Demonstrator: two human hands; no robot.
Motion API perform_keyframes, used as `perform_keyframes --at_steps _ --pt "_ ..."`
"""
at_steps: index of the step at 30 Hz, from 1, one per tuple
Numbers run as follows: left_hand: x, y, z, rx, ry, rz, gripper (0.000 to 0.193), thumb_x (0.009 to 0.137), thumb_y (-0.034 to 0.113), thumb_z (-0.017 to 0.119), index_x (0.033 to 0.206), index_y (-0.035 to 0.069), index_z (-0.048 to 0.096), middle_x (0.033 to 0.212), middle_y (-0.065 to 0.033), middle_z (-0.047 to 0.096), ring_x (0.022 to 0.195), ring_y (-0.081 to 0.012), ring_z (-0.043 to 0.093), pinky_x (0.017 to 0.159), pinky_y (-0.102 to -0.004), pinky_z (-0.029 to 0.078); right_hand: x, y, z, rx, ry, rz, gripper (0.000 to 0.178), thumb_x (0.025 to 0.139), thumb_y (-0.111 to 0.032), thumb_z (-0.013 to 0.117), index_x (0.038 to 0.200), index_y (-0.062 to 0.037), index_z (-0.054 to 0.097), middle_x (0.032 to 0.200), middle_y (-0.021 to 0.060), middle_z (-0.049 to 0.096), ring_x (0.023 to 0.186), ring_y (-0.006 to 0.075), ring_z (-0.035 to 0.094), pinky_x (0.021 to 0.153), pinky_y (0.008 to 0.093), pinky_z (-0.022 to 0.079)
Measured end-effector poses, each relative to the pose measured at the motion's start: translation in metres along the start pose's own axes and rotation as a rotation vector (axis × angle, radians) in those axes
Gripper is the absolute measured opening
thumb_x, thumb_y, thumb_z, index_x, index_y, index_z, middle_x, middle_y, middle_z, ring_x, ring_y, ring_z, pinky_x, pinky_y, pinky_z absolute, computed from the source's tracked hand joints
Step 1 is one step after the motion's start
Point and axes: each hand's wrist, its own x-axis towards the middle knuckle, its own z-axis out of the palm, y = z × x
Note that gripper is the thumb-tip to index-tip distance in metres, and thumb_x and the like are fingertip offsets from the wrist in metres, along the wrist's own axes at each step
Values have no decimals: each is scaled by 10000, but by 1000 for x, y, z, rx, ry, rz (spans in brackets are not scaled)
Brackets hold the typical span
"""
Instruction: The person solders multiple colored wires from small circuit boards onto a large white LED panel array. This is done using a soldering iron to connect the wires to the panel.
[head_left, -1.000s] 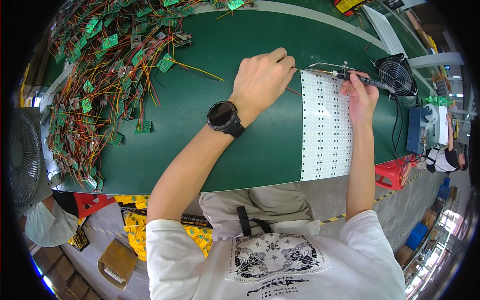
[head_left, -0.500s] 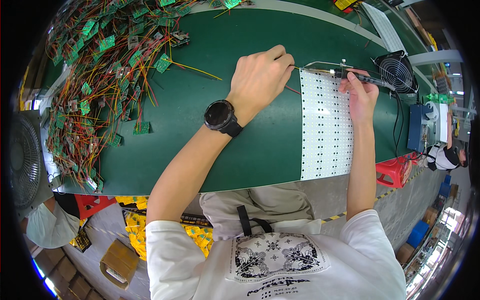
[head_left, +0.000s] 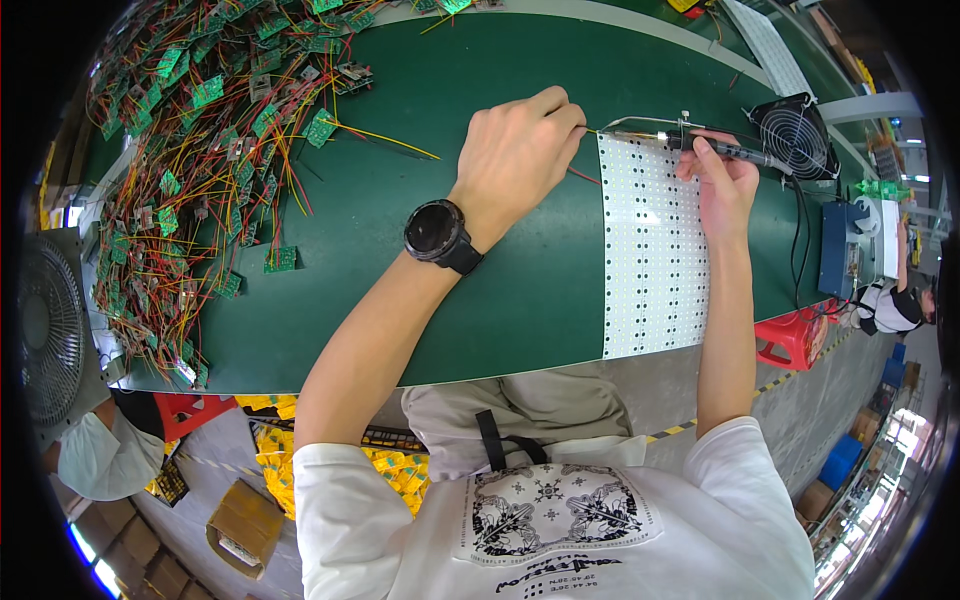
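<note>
My left hand (head_left: pixel 520 155), with a black watch on its wrist, pinches a thin wire (head_left: pixel 588 178) at the far left corner of a long white panel of small boards (head_left: pixel 652 250) lying on the green table (head_left: pixel 400 290). My right hand (head_left: pixel 722 180) grips a soldering iron (head_left: pixel 700 145), held almost level, its tip pointing left toward my left fingertips at the panel's top edge. Both hands meet over that corner.
A big heap of small green circuit boards with red and yellow wires (head_left: pixel 200 150) covers the table's left part. A small black fan (head_left: pixel 795 130) and a blue box (head_left: pixel 840 250) stand at the right. A grey fan (head_left: pixel 45 340) sits lower left. A red stool (head_left: pixel 795 335) is below.
Both hands stay at the panel's top corner; the left hand has shifted very slightly, and the iron remains at the same spot.
</note>
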Motion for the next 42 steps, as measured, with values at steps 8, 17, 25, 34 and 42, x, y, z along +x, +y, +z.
perform_keyframes --at_steps 8,17,25,34,42 --pt "-1 -1 1 3 -10 6 91 851 152 682 840 62 696 818 -29 636 648 -275 625 581 -364 503 -1 3 -2 15 18 -10 219 880 -62 674 1066 49 640 770 131 683 604 179 635 571 275 482" --pt "0 0 0 3 2 -4 87 848 153 683 836 69 700 807 -24 639 645 -269 626 572 -365 498 0 1 -2 18 9 1 215 879 -68 677 1054 51 639 767 127 683 604 177 630 573 276 476" --pt "-2 8 -16 -46 -53 139 139 797 166 699 904 79 689 980 -30 611 778 -216 627 617 -344 513 0 -2 -2 90 76 37 192 886 -63 671 1040 49 641 749 131 677 596 181 624 567 280 467" --pt "4 -7 -32 -231 -299 238 146 754 168 724 824 45 688 1008 -36 606 856 -217 628 703 -323 532 0 -4 -1 141 97 55 186 887 -74 676 1040 29 650 743 114 676 588 175 622 552 273 455" --pt "5 -4 -41 -255 -385 200 94 697 91 686 781 56 664 1061 -45 604 891 -230 625 745 -333 527 2 -3 -3 175 104 68 178 887 -89 684 1024 21 652 739 108 675 583 169 620 547 268 448"
